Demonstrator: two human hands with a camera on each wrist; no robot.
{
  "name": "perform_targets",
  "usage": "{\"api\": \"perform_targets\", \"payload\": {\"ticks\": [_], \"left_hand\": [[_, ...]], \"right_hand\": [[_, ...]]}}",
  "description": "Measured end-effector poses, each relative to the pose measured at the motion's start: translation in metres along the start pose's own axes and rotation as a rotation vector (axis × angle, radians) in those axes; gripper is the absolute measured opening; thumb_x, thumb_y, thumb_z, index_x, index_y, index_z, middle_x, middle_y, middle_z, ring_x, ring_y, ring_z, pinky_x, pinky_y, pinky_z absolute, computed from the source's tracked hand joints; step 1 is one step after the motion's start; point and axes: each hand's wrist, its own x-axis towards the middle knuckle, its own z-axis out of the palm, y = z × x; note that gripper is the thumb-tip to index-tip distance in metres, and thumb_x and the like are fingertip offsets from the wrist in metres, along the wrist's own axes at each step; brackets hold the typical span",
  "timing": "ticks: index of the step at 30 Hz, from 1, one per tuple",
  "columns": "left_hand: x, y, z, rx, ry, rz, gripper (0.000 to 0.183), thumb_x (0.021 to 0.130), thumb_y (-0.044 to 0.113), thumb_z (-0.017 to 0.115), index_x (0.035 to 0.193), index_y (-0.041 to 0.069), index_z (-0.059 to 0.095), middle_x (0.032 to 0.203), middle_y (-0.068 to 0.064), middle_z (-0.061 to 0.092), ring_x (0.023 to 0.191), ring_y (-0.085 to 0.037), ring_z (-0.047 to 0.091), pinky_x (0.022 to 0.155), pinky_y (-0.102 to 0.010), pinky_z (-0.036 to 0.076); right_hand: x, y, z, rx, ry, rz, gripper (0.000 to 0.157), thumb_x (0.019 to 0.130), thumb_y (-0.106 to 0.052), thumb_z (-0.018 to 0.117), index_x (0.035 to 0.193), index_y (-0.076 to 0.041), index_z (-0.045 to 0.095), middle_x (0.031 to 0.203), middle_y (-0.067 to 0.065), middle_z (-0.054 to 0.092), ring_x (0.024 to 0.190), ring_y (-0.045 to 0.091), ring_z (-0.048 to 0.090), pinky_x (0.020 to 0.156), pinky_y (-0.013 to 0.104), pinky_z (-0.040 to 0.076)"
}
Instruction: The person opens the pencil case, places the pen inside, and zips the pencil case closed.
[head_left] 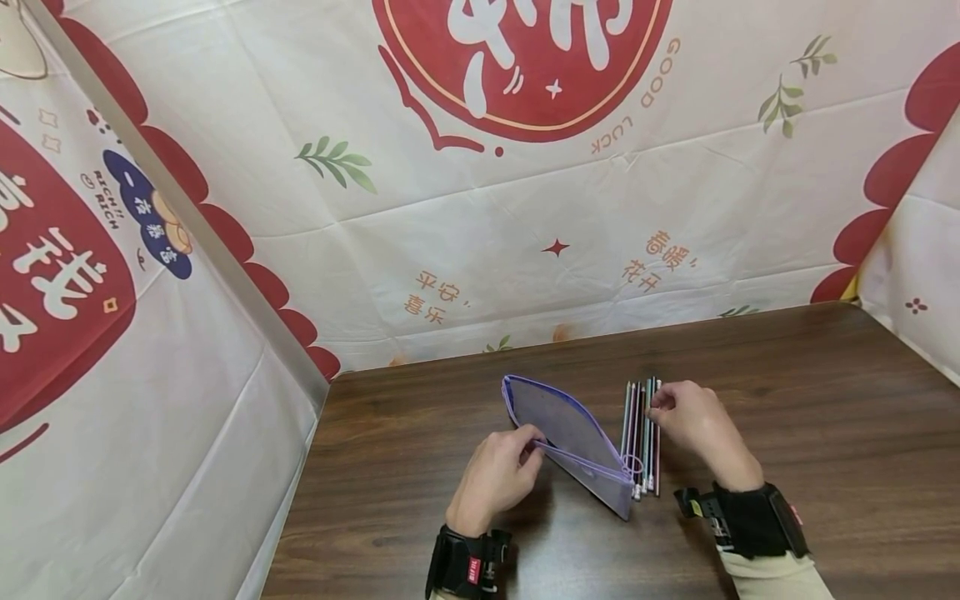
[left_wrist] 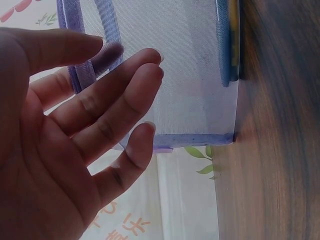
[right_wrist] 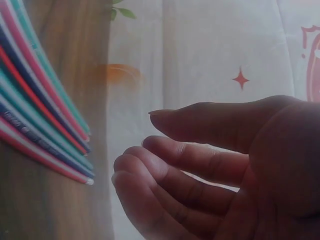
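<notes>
A purple-edged mesh zip pouch [head_left: 562, 421] stands tilted on the table with its mouth spread. My left hand [head_left: 498, 471] pinches the near rim between thumb and index finger; the other fingers curve loosely beside the mesh in the left wrist view. Through the mesh, something blue and yellow [left_wrist: 227, 45] shows along the bottom, its kind unclear. Right of the pouch lies a row of several striped pencils [head_left: 637, 417] in green, pink, red and dark blue. Over their right side hovers my right hand [head_left: 697, 421], fingers bent loosely with nothing between them and apart from the pencils.
The brown wooden table [head_left: 810, 392] reaches back to a printed white cloth [head_left: 487, 225]. Another printed cloth [head_left: 217, 358] hangs on the left beside a grey edge. A small purple ring [head_left: 632, 464] sits at the pouch's right corner, beside the pencils.
</notes>
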Motion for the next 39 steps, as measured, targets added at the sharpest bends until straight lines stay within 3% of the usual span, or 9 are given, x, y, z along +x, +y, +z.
{"api": "perform_targets", "payload": {"ticks": [11,20,31,39], "left_hand": [[0.001,0.001,-0.001,0.002,0.001,-0.006,0.014,0.088,0.015,0.058,0.096,0.013,0.069,0.067,0.008,0.057,0.052,0.0,0.044,0.046,-0.015,0.034],[0.0,0.0,-0.001,0.003,0.003,-0.012,0.013,0.088,0.015,0.059,0.095,0.014,0.069,0.068,0.008,0.059,0.053,0.0,0.045,0.047,-0.015,0.036],[-0.001,0.0,-0.001,0.006,0.009,-0.007,0.013,0.087,0.015,0.059,0.095,0.014,0.069,0.068,0.008,0.059,0.053,0.001,0.045,0.047,-0.015,0.036],[0.0,0.0,0.0,0.004,0.009,-0.001,0.012,0.087,0.015,0.059,0.095,0.014,0.069,0.067,0.008,0.058,0.052,0.001,0.044,0.046,-0.014,0.035]], "right_hand": [[0.006,0.013,0.009,-0.005,-0.05,0.12,0.014,0.089,-0.011,0.058,0.087,0.002,0.063,0.072,0.01,0.057,0.063,0.021,0.05,0.052,0.033,0.041],[0.009,0.022,0.013,-0.035,-0.059,0.125,0.013,0.087,-0.011,0.057,0.076,-0.003,0.059,0.069,0.008,0.054,0.061,0.021,0.049,0.053,0.034,0.039],[0.009,0.03,0.02,-0.046,-0.12,0.175,0.026,0.085,-0.014,0.059,0.061,-0.01,0.047,0.058,0.002,0.043,0.054,0.019,0.044,0.048,0.031,0.034],[0.01,0.033,0.023,-0.052,-0.113,0.178,0.035,0.085,-0.016,0.058,0.055,-0.014,0.04,0.05,-0.003,0.033,0.046,0.014,0.039,0.045,0.028,0.031]]}}
